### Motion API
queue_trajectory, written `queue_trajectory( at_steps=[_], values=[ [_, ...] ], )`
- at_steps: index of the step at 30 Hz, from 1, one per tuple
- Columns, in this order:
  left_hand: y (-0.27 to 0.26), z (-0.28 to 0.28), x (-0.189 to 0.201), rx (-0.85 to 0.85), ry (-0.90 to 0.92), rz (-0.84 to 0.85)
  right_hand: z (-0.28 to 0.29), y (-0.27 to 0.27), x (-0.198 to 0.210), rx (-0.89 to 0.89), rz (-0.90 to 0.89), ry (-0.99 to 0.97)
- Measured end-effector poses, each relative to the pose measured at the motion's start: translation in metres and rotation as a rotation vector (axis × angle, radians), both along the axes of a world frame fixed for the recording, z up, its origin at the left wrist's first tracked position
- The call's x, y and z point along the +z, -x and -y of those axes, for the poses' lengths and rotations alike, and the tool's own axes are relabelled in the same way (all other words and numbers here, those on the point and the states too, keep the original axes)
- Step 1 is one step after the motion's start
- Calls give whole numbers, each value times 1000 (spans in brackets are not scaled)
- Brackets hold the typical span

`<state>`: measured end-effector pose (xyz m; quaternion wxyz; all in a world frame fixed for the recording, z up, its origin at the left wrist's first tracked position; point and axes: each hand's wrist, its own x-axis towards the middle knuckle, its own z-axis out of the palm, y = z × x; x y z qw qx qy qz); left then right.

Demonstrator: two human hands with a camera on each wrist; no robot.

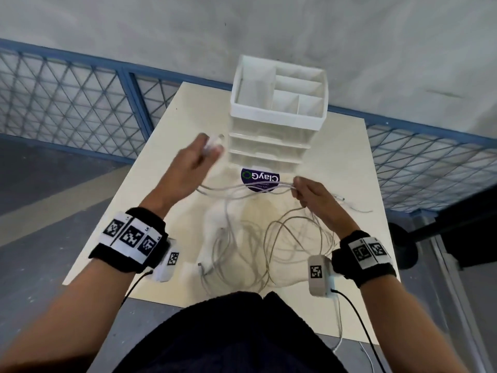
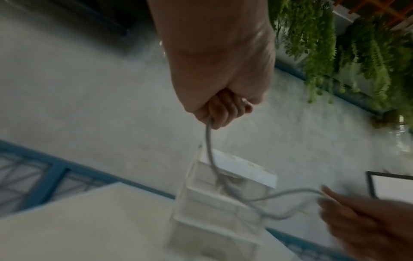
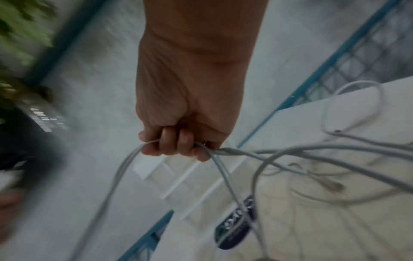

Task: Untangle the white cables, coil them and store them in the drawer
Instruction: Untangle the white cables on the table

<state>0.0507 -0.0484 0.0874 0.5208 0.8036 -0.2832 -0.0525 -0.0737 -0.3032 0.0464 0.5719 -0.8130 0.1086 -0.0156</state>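
While both hands are up off the counter (image 1: 336, 146), what matters is how the strand between them runs. The left hand (image 1: 188, 162) has its fingers curled round a bit of white cable (image 2: 209, 141), maybe a plug end, but it's too blurry to say. It sits higher and closer to the drawer unit (image 1: 271, 135). The right hand (image 1: 314, 195) pinches a bunch of strands in a closed fist (image 3: 176, 141), lower and out to the right. So the held length lies roughly side to side, sagging a bit in the middle over the round sticker (image 1: 259, 179).

Most of the white cables (image 1: 258, 249) are still a loose tangle on the counter, below and nearer the body than either grip. I'd guess the next pull has to go apart along that left-right line, and the right hand is the one closer to the knotty part. Drawers look closed from here.
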Motion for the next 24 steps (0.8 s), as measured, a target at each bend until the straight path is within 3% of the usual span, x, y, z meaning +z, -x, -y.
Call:
queue_trajectory(
  at_steps=[5, 9, 15, 20, 24],
  values=[
    [35, 40, -10, -256, -166, -70, -38, -21, 37, 172, 79, 190],
    [29, 40, 3, -238, -113, 7, -33, -17, 46, 135, 57, 7],
    [17, 16, 24, -7, 29, 152, 7, 4, -4, 210, -188, 252],
    [14, 3, 18, 160, -63, 186, 29, 18, -32, 145, -328, 383],
    [7, 1, -12, 325, -423, 114, 30, 15, -25, 130, -308, 467]
  ],
)
